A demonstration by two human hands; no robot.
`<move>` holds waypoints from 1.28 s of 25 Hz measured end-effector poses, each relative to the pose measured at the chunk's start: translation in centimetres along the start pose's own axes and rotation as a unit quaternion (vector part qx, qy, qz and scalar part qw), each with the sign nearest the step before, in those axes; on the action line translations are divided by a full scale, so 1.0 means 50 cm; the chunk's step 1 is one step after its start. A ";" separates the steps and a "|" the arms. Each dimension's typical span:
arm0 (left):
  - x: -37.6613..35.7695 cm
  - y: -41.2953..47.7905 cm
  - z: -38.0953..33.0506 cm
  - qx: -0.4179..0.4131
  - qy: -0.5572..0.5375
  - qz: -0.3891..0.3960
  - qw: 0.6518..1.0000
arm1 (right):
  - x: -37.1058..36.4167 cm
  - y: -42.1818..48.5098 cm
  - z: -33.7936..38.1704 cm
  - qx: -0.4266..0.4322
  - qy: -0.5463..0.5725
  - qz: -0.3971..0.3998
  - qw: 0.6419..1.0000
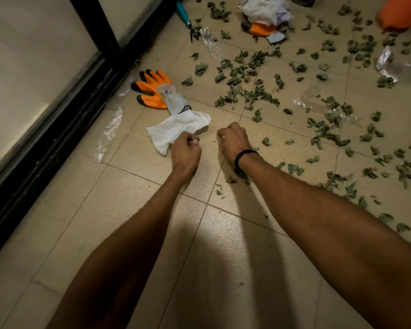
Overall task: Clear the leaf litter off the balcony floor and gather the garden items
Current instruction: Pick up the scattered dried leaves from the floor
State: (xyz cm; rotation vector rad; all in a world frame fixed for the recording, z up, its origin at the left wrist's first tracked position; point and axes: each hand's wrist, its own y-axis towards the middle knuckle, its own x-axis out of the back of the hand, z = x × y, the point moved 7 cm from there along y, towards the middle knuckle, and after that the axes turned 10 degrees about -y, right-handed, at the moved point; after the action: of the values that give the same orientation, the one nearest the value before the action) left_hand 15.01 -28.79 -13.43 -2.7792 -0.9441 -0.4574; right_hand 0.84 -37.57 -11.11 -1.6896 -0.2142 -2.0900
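Head view, beige tiled floor point(128, 210), scattered leaves point(247, 67)

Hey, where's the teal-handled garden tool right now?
The teal-handled garden tool lies on the floor at the top of the head view, left of centre, beside the black door frame, prongs next to a clear plastic scrap.

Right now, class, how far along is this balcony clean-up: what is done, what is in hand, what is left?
Done: little; only the near tiles look almost leaf-free. In hand: the left hand pinches the white cloth; the right hand is curled, its contents hidden. Left: leaves lie scattered widely, and the orange glove, teal-handled tool and clear plastic scraps are ungathered.
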 end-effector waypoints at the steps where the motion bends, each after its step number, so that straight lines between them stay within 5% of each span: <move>1: 0.007 -0.003 0.013 0.068 -0.093 0.002 0.993 | 0.005 0.000 -0.002 -0.010 0.021 -0.006 1.000; 4: 0.015 -0.022 0.042 0.242 -0.334 -0.014 0.911 | 0.022 -0.013 -0.024 -0.070 0.093 -0.025 0.993; 6: 0.020 -0.035 0.042 0.292 -0.393 -0.034 0.871 | 0.040 -0.033 -0.057 -0.139 0.180 -0.040 0.973; 10: 0.010 -0.059 0.034 0.318 -0.402 -0.029 0.858 | 0.067 -0.065 -0.134 -0.217 0.311 -0.036 0.925; 17: -0.049 -0.096 -0.007 0.358 -0.420 0.093 0.829 | 0.052 -0.115 -0.193 -0.243 0.291 0.038 0.924; 19: -0.062 -0.102 -0.004 0.372 -0.371 0.112 0.843 | 0.042 -0.122 -0.195 -0.246 0.293 0.039 0.923; 22: -0.072 -0.100 -0.004 0.287 -0.239 0.134 0.918 | 0.043 -0.128 -0.203 -0.256 0.296 0.022 0.920; 25: -0.089 -0.083 -0.043 0.059 -0.005 0.150 0.987 | 0.056 -0.132 -0.241 -0.284 0.270 -0.018 0.920; 28: -0.130 -0.091 -0.083 -0.068 0.165 0.178 0.968 | 0.058 -0.146 -0.276 -0.303 0.232 -0.023 0.924; 32: -0.185 -0.129 -0.081 -0.148 0.241 0.250 0.926 | 0.055 -0.158 -0.280 -0.256 0.179 -0.019 0.950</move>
State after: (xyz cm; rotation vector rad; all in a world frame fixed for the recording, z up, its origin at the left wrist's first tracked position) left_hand 3.14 -29.98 -12.36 -2.7858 -0.0513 -1.1915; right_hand -15.43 -36.62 -10.64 -1.5192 0.4488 -2.5890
